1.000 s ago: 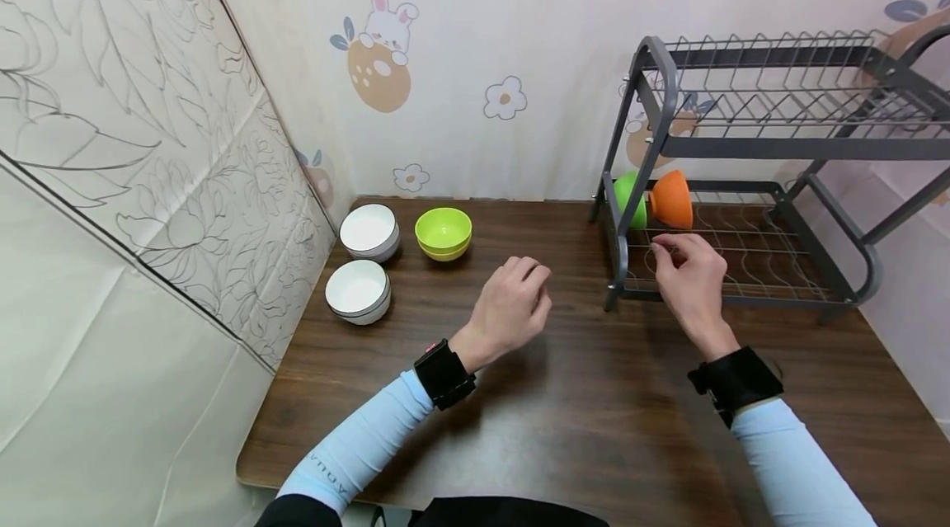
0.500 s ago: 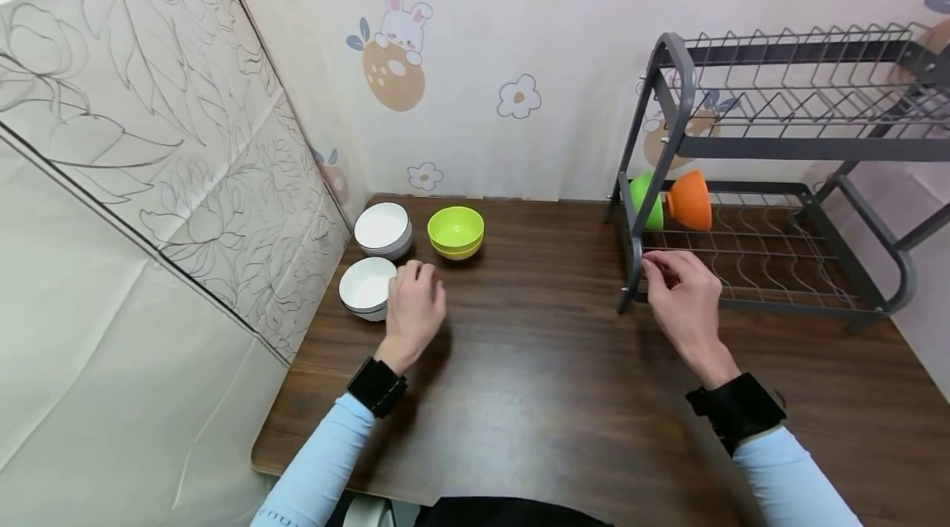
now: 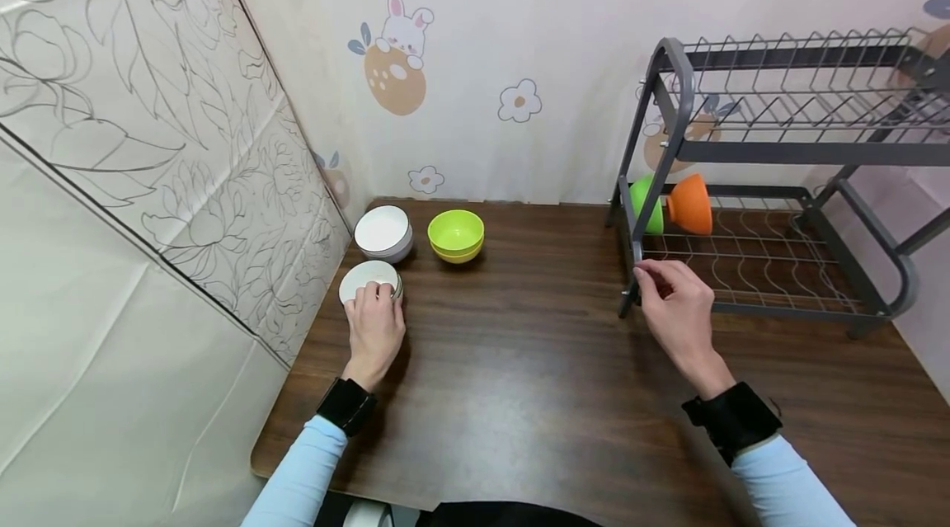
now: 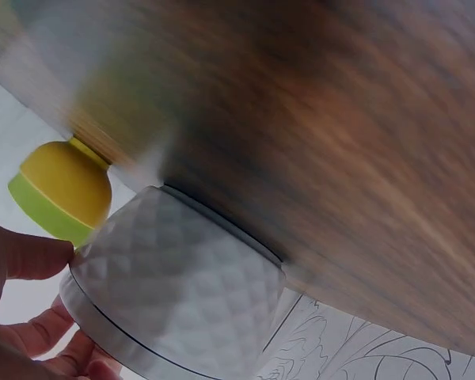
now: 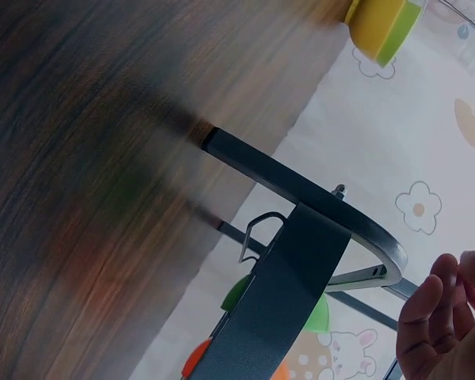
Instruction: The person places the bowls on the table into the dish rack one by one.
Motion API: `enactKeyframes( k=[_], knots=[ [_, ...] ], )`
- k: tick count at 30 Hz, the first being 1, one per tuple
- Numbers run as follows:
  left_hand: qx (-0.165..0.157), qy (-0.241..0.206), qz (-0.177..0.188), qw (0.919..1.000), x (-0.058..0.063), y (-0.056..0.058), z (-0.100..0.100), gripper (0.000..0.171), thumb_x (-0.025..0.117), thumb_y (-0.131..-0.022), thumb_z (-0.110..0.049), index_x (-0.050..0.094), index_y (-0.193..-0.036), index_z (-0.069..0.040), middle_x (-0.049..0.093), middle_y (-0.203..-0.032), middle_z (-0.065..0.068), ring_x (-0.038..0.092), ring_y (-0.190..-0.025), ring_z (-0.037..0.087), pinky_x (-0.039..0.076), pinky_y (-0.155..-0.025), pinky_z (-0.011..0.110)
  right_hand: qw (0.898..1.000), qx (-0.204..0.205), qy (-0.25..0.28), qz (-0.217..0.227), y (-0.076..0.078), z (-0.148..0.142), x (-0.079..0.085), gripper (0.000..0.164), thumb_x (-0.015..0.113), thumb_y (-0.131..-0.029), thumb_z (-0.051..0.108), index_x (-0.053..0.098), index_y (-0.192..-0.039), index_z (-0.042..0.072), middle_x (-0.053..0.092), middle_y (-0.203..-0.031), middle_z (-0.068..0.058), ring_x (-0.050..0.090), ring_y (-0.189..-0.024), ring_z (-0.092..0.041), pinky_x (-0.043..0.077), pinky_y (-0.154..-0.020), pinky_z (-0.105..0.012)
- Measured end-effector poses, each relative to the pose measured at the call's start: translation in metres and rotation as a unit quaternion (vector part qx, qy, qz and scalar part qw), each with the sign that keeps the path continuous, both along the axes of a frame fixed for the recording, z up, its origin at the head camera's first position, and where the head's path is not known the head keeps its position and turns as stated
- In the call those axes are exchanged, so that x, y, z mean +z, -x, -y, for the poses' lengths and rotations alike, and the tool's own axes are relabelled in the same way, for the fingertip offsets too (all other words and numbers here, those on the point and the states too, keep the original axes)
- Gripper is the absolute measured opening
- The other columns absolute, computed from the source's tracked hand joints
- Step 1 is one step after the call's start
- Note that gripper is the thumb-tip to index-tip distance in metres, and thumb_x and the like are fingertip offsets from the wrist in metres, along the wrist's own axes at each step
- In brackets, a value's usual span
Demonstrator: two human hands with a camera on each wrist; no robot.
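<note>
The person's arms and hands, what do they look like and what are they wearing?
The left hand and right hand are bare, with no gloves. Each wrist has a chunky black band, one on the left and one on the right. Below the bands come snug, light blue sleeves, left and right.

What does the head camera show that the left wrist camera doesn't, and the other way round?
Head only: the dish rack, the orange bowl and green bowl on its lower tier, and the right hand.
Left wrist only: the diamond pattern on the side of the front white bowls.
Both: the left hand at those bowls' rim, the green-and-yellow bowls and the wooden table.
</note>
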State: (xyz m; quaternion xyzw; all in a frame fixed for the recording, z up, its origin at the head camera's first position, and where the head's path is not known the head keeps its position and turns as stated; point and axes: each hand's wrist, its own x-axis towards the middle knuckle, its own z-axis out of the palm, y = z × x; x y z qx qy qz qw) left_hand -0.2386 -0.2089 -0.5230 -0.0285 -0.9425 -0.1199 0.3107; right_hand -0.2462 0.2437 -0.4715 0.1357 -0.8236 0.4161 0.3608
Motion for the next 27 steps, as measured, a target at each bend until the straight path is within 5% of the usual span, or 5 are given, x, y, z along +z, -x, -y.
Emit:
enactKeyframes(
  k=[15,27],
  knots=[
    [-0.010,-0.017,0.023,0.9995,0.0047,-0.0031,0.0036,0.015,0.075,-0.094,-0.005,0.061,-0.097,0.001,0.060,-0.093,0.020,0.058,-0.089,0.044,0.038,-0.075,0.054,1.000,0.005,-0.001,0.012,-0.0050,-0.0005,-0.0012,0.015,0.074,-0.097,0.000,0.078,-0.111,0.001,0.071,-0.100,-0.010,0.057,-0.081,-0.004,0.041,-0.072,-0.012],
    [-0.015,-0.003,-0.030,0.9994,0.0009,-0.0026,-0.0001,0.016,0.074,-0.090,-0.002,0.059,-0.092,0.002,0.058,-0.088,0.019,0.058,-0.083,0.043,0.037,-0.069,0.051,1.000,0.006,-0.009,0.005,-0.0065,0.0021,-0.0017,0.014,0.074,-0.096,-0.001,0.078,-0.109,0.000,0.070,-0.098,-0.009,0.056,-0.079,-0.006,0.040,-0.071,-0.012]
  ],
)
